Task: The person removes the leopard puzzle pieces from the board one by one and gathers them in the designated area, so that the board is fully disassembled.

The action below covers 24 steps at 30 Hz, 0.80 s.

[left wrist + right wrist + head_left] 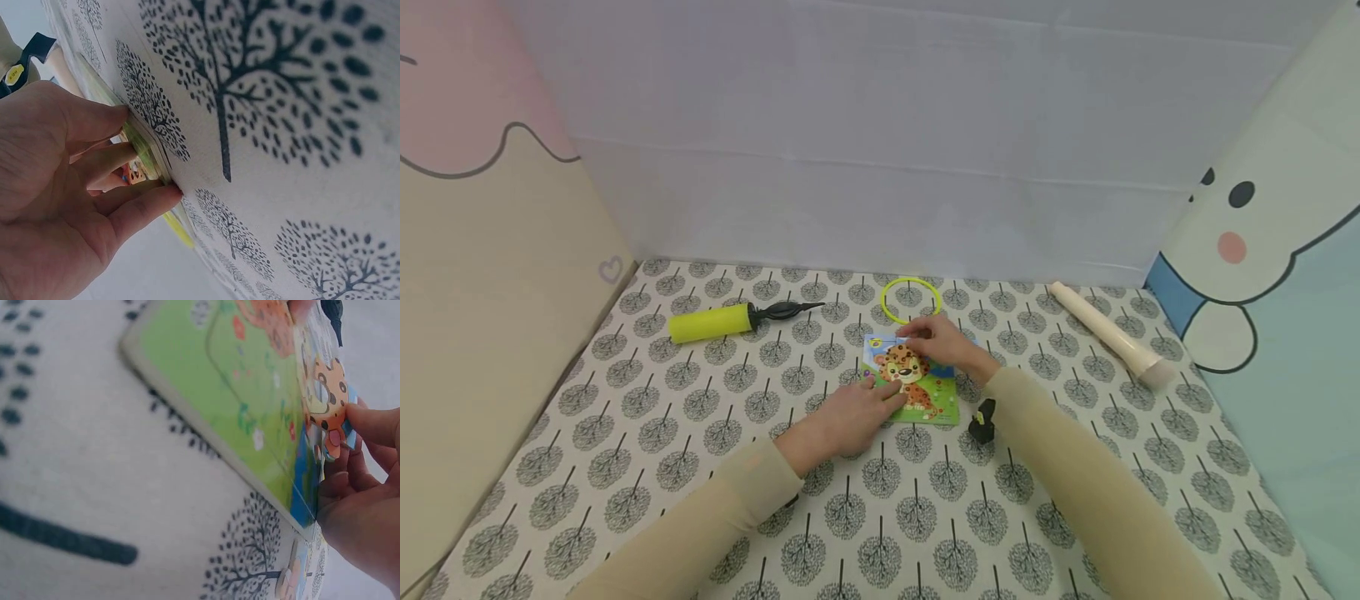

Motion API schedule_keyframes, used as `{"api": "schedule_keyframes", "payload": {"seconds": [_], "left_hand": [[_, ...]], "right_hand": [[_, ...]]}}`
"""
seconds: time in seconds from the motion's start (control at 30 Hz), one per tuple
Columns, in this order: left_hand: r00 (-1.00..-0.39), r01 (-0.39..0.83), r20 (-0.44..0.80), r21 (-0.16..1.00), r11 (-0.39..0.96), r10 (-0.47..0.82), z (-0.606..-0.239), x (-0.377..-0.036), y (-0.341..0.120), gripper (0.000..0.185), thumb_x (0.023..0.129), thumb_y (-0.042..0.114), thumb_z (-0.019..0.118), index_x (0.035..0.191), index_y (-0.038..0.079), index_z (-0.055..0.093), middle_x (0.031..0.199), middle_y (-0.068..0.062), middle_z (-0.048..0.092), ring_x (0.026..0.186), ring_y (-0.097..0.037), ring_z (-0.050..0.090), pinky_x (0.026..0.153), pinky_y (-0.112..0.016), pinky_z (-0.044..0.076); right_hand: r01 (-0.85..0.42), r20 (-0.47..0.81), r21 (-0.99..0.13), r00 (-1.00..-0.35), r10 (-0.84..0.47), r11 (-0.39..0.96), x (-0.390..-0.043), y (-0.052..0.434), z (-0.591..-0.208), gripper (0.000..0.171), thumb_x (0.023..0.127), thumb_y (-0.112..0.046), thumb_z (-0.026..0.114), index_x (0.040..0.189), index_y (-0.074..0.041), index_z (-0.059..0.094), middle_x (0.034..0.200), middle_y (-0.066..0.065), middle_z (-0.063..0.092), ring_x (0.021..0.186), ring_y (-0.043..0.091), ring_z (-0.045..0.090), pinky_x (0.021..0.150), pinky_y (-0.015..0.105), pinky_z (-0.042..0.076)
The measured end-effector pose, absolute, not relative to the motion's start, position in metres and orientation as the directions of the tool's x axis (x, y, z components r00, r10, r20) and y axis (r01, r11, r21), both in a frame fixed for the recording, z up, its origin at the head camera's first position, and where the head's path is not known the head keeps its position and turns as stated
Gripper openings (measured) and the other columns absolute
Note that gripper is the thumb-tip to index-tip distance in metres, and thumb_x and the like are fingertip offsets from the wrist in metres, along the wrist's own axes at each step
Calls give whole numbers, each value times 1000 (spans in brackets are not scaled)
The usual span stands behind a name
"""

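A leopard-cub jigsaw puzzle (936, 408) lies on the patterned cloth, with a green meadow and blue upper part. My left hand (856, 412) rests at its lower left corner. In the left wrist view, the thumb (100, 120) and fingers of that hand touch the board's edge and face. Over the top of the board, my right hand (942, 340) pinches a puzzle piece (329, 400) showing spotted orange fur and an ear. It is held by the thumb and fingertips, tilted against the board. Part of the puzzle is hidden under both hands.
Behind the puzzle lies a yellow ring (885, 310). A yellow-green hand pump (711, 323) with a black nozzle lies at the left. Toward the right is a long pale tube (1101, 327) with a greyish end. A black strap (39, 49) is on my right wrist.
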<state>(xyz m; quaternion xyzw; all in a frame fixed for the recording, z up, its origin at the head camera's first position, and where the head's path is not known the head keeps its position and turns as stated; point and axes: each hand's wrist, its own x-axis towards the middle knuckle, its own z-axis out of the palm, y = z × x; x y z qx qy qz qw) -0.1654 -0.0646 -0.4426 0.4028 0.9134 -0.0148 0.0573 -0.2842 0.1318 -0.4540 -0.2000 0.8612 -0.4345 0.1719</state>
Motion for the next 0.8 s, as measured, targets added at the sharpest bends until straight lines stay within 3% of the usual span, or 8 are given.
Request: {"api": "schedule_keyframes", "payload": {"seconds": [0.3,0.6,0.8], "left_hand": [[-673,731,-133,30,682,727,-443,-166,-61,59,87,4,60,143,14,44,149,-10,36,123,-45,44,94,-50,45],[-677,720,-166,54,692,717,-441,-165,-61,60,89,3,59,145,14,41,150,-10,34,126,-45,40,96,-51,44],[-690,707,-168,54,706,704,-445,-165,-63,64,88,2,59,147,15,39,151,-9,32,128,-44,38,99,-51,41]], "right_hand": [[-119,-158,-872,-850,-503,475,-282,143,-439,26,97,-9,55,119,2,64,99,15,63,82,31,59,74,45,53],[-163,-147,-832,-857,-494,530,-286,168,-434,29,100,-14,52,123,-2,62,111,11,62,88,24,60,75,44,51],[-151,-148,-850,-852,-502,505,-288,187,-431,28,99,-13,53,122,1,62,108,13,63,88,27,60,75,47,52]]}}
